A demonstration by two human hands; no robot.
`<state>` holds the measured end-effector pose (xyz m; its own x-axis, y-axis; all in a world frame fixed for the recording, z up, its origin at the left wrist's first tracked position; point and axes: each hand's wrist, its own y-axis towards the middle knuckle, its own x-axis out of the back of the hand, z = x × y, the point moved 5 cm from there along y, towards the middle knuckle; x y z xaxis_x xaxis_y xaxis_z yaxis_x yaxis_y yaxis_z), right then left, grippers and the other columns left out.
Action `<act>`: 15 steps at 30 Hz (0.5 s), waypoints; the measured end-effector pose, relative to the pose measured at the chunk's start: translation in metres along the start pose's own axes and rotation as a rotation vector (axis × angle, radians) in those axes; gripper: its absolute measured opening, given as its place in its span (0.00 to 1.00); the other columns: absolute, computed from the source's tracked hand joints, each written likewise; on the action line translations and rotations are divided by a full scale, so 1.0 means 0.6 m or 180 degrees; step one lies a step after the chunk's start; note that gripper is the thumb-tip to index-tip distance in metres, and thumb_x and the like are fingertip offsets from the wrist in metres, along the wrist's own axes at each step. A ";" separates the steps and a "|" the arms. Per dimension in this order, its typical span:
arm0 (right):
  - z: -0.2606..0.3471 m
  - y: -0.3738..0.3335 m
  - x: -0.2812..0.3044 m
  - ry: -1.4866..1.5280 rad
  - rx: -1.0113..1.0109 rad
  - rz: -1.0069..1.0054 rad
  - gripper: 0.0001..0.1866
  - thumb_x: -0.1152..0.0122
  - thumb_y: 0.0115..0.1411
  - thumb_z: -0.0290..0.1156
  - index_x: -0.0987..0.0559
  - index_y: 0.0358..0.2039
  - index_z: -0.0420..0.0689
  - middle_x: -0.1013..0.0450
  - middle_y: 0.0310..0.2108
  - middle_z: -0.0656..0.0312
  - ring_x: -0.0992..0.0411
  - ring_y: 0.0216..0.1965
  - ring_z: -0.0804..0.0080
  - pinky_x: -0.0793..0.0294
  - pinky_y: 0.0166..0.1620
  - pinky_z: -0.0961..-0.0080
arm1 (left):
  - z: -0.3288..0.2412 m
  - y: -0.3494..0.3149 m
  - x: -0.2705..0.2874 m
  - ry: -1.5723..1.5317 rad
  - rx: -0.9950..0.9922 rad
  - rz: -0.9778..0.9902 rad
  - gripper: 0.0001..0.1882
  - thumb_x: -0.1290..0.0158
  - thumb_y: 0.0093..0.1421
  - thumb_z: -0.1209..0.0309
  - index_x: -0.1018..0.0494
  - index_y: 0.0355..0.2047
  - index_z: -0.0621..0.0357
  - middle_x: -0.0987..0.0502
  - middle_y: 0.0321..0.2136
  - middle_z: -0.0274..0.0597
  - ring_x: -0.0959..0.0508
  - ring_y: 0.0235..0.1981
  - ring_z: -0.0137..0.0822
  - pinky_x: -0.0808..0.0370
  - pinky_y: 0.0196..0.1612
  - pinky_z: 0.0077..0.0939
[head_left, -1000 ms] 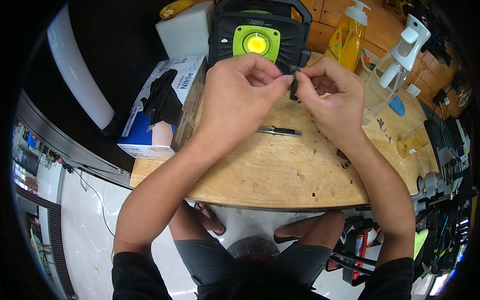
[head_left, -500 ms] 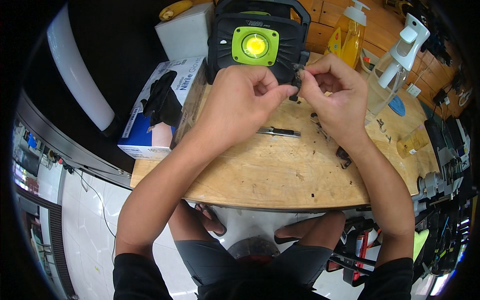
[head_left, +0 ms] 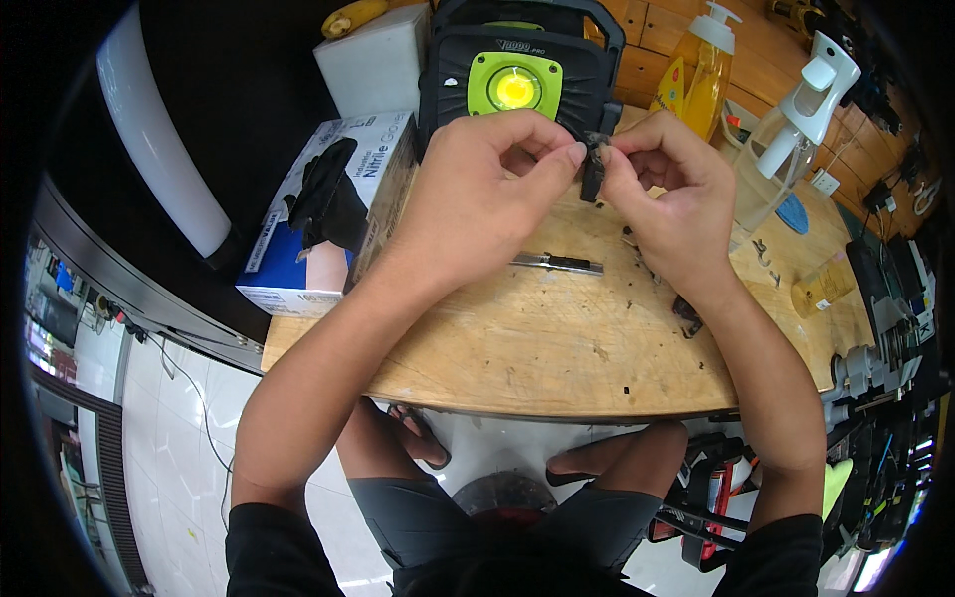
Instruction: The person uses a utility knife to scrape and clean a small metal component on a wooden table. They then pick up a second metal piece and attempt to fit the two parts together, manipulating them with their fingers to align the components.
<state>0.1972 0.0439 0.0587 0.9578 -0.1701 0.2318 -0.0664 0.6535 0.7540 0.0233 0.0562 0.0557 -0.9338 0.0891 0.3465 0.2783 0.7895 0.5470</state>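
A small dark piece (head_left: 592, 177) is pinched between both hands above the far part of the wooden table; its exact kind is too small to make out. My left hand (head_left: 487, 189) grips its left side with thumb and forefinger. From the right, my right hand (head_left: 671, 189) holds it the same way, with the other fingers curled in. Below the hands lies a slim utility knife (head_left: 559, 263), flat on the wood. Dark scraps (head_left: 686, 313) sit beside my right forearm, and smaller crumbs are scattered around.
A work light (head_left: 515, 88) glows behind the hands. To the left stands a glove box (head_left: 288, 269) with a black glove poking out. A yellow soap pump bottle (head_left: 696, 75), a clear spray bottle (head_left: 771, 164) and a small jar (head_left: 824, 287) are on the right of the wooden table (head_left: 517, 358).
My left fingers have shifted slightly up along the dark piece, and more of its lower end shows below the fingertips. The right hand keeps its pinch.
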 end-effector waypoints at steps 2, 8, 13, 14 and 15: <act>0.002 -0.001 -0.002 -0.0123 0.0091 -0.0004 0.05 0.33 0.57 0.20 0.22 0.29 0.37 0.25 0.25 0.67 0.27 0.25 0.87 0.29 0.26 0.86 | 0.001 -0.001 -0.001 -0.0005 -0.0032 0.0020 0.12 0.43 0.67 0.65 0.18 0.38 0.63 0.17 0.28 0.35 0.22 0.32 0.23 0.26 0.38 0.21; 0.009 -0.005 -0.010 -0.0494 0.0392 0.0067 0.05 0.34 0.54 0.19 0.23 0.27 0.38 0.26 0.24 0.64 0.26 0.23 0.81 0.28 0.25 0.83 | -0.012 -0.003 -0.002 0.0324 -0.0169 0.0096 0.12 0.43 0.65 0.67 0.18 0.38 0.65 0.17 0.28 0.40 0.20 0.29 0.26 0.25 0.35 0.24; 0.023 -0.007 -0.018 -0.0789 0.0676 0.0230 0.06 0.34 0.53 0.19 0.24 0.26 0.38 0.27 0.24 0.62 0.27 0.22 0.77 0.28 0.24 0.81 | -0.021 -0.007 0.001 0.0961 -0.0467 -0.0076 0.12 0.42 0.61 0.67 0.19 0.32 0.65 0.18 0.25 0.46 0.19 0.24 0.34 0.24 0.30 0.28; 0.024 -0.007 -0.019 -0.0829 0.0699 0.0241 0.06 0.34 0.54 0.19 0.24 0.26 0.38 0.27 0.24 0.62 0.27 0.22 0.77 0.29 0.23 0.80 | -0.023 -0.007 0.001 0.1122 -0.0587 -0.0104 0.12 0.42 0.61 0.67 0.19 0.32 0.66 0.18 0.25 0.46 0.19 0.23 0.35 0.24 0.30 0.29; 0.025 -0.009 -0.020 -0.0867 0.0722 0.0253 0.06 0.33 0.54 0.19 0.24 0.26 0.38 0.27 0.24 0.62 0.27 0.22 0.76 0.29 0.23 0.80 | -0.025 -0.007 0.002 0.1284 -0.0706 -0.0132 0.11 0.42 0.61 0.67 0.19 0.31 0.66 0.18 0.25 0.47 0.19 0.23 0.36 0.24 0.29 0.29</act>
<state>0.1819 0.0314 0.0612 0.8395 -0.3357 0.4273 -0.2272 0.4976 0.8371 0.0245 0.0438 0.0649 -0.7952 -0.2182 0.5657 0.3249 0.6344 0.7014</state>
